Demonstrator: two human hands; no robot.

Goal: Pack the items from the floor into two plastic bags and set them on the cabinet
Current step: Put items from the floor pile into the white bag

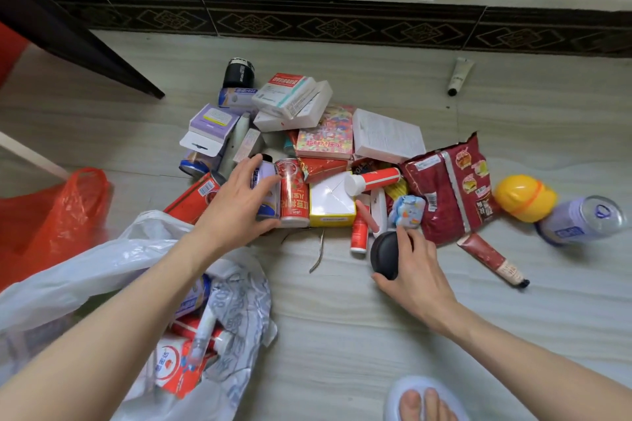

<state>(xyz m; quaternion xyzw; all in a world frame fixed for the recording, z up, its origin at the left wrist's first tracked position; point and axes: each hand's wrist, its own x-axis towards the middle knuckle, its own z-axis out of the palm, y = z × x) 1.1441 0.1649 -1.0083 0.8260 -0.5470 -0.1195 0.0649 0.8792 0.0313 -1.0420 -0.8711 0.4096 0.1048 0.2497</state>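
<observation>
While most of the pile (pixel 328 150) lies unpacked on the floor (pixel 342 311), the step in hand looks like gathering: both hands are on items at its near edge. The left hand (pixel 236 205) has fingers and thumb curled round a white and blue can (pixel 265 195), which stands touching a red can (pixel 292 196). The right hand (pixel 415 267) grips a dark round case (pixel 386 256) between thumb and curled fingers, just beside a small blue packet (pixel 407 212).

The white plastic bag (pixel 136 260) gapes under the left forearm with a few cartons and bottles already inside; the red plastic bag (pixel 61 215) lies flat to the left (seemingly unfilled, though its inside is hidden).

The next move, I judge, calls for lifting both items and dropping them into the white bag's mouth, which may need holding open. Strays lie well apart: a yellow toy helmet (pixel 525 198), a clear bottle (pixel 581 219) and two tubes.
</observation>
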